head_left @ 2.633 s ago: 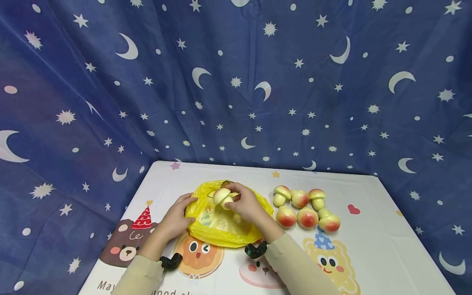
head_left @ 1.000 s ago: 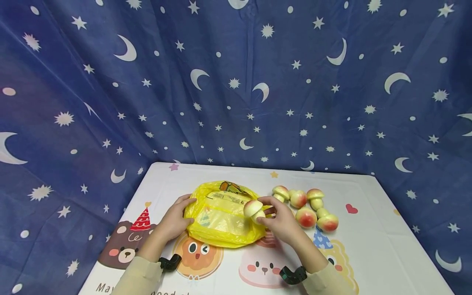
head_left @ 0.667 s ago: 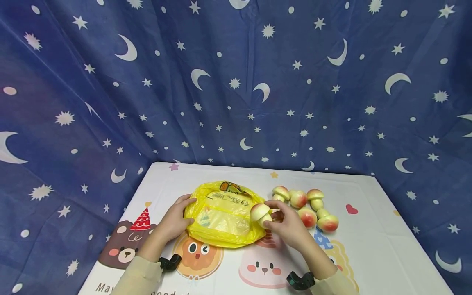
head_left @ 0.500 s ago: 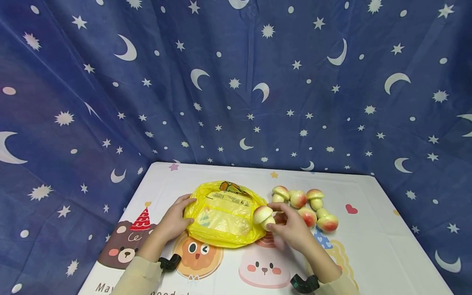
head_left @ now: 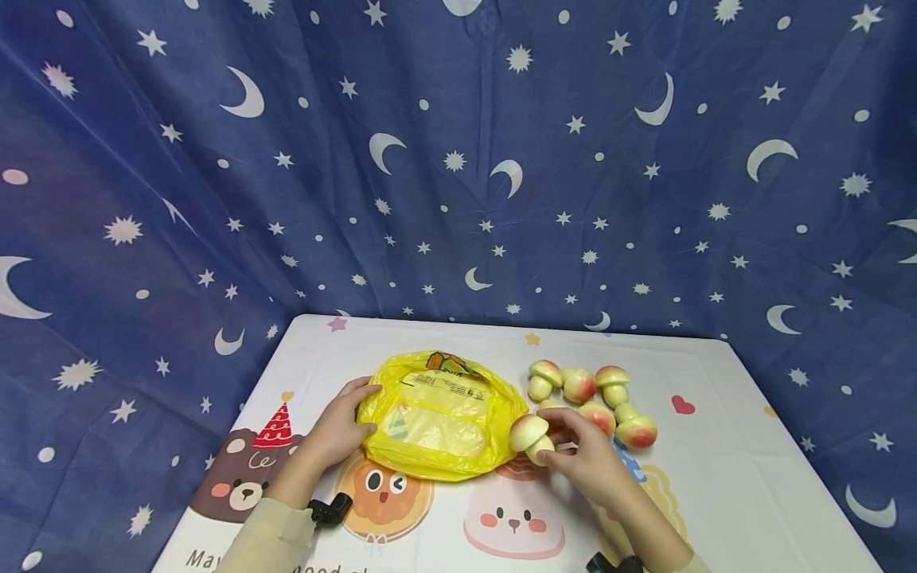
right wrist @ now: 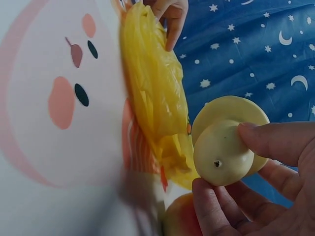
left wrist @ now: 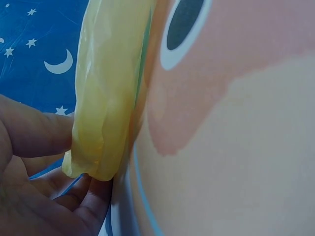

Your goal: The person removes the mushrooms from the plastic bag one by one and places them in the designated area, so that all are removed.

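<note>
My right hand (head_left: 589,458) pinches a toy mushroom (head_left: 528,434) with a cream stem and a red-tinged cap, just off the right rim of a yellow plastic bag (head_left: 437,463). In the right wrist view the thumb and fingertips grip the mushroom (right wrist: 224,152), its stem end toward the camera. My left hand (head_left: 340,430) grips the bag's left edge. The left wrist view has the thumb on one side of the bag's rim (left wrist: 101,128) and fingers beneath it. The bag lies mouth up, with nothing but its printed plastic visible inside.
Several similar mushrooms lie in a cluster right of the bag, among them an upright one (head_left: 544,378) and a tipped one (head_left: 637,432); my right hand partly hides some. The white tablecloth (head_left: 723,477) has cartoon prints. A blue star-and-moon curtain (head_left: 458,159) hangs behind the table.
The right hand has carried the mushroom from over the bag's mouth rightward and toward me, past the rim. My left hand has kept its grip on the bag's edge.
</note>
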Motion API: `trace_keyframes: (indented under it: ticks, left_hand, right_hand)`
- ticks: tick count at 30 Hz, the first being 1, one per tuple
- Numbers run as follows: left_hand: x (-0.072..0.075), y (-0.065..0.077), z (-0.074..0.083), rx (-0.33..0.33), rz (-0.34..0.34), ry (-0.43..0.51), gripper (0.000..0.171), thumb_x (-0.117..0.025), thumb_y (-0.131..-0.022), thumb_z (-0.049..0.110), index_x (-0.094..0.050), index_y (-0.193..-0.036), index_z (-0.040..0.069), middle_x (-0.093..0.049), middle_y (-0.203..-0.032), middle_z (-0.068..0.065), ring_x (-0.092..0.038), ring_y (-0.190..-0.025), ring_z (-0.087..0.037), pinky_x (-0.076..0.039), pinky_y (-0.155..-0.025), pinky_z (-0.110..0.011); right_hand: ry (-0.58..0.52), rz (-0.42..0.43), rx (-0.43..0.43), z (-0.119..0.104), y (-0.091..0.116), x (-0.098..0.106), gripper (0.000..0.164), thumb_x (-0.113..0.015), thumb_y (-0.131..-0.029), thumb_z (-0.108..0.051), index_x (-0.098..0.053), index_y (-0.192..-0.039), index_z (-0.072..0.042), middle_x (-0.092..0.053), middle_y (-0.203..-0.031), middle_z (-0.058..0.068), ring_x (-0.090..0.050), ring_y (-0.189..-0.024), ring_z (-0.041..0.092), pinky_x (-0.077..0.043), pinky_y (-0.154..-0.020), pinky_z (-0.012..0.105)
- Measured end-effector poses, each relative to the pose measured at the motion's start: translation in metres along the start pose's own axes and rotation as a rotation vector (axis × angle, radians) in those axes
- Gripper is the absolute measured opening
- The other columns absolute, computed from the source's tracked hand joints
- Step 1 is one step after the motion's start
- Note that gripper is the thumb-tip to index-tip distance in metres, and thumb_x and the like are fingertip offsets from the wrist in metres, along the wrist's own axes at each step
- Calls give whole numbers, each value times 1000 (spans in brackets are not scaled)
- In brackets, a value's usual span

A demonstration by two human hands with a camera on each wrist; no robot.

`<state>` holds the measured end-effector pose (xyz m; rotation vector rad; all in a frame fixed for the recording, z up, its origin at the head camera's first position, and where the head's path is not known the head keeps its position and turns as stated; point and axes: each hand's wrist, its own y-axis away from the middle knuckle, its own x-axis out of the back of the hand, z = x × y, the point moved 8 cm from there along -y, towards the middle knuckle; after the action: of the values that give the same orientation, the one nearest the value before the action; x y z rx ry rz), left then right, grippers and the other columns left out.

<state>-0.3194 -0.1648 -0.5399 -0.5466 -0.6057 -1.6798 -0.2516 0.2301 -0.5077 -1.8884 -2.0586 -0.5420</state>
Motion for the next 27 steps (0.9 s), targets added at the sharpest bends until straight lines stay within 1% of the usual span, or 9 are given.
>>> trace_keyframes:
  ticks: [3, 8, 14, 18, 23, 27]
  left_hand:
    - [0, 0, 0, -2, -1, -1, 67, -70, -94, 0, -52, -158, 8, -31, -176, -14, -33, -162, -46, -32, -130, -61]
    - [1, 0, 0, -4, 0, -2, 68, -70, -93, 0, -52, -158, 7, -32, -175, -15, -34, -161, -46, -33, -129, -62]
    - [1, 0, 1, 2, -4, 5, 68, -70, -93, 0, -52, -158, 6, -32, -175, -15, -34, -161, -46, -32, -130, -62]
    - [0, 1, 1, 7, -5, 13, 68, -70, -93, 0, -52, -158, 6, -32, -175, -15, -33, -161, -46, -32, -130, -61]
    - [0, 0, 0, 8, -3, 6, 67, -70, -93, 0, -52, -158, 8, -32, -175, -14, -34, -161, -45, -33, -130, -61]
    - [-1, -1, -1, 6, 0, -2, 67, -71, -94, 0, -52, -158, 8, -32, -175, -14, -34, -161, -45, -33, -130, -61]
  right_hand:
    - [-35, -2, -18, 4, 5, 1, 58, -87, -83, -2, -69, -137, -15, -72, -116, 8, -68, -101, 20, -63, -84, 24]
    - [-10, 4, -21, 9, 12, 6, 58, -88, -82, -3, -69, -136, -12, -71, -119, 9, -69, -99, 18, -63, -82, 23]
    - [41, -4, -61, 21, 19, 10, 57, -90, -83, -9, -69, -136, -19, -70, -133, 7, -71, -101, 17, -61, -81, 24]
    - [49, -7, -71, 29, 23, 13, 55, -91, -83, -11, -69, -134, -21, -70, -136, 7, -72, -103, 17, -61, -80, 24]
    - [44, -5, -88, 38, 26, 16, 56, -90, -83, -10, -70, -134, -22, -71, -132, 8, -72, -98, 15, -61, -76, 24]
    - [71, 5, -99, 43, 27, 19, 56, -90, -82, -9, -70, -133, -22, -72, -129, 6, -70, -95, 14, -60, -76, 23]
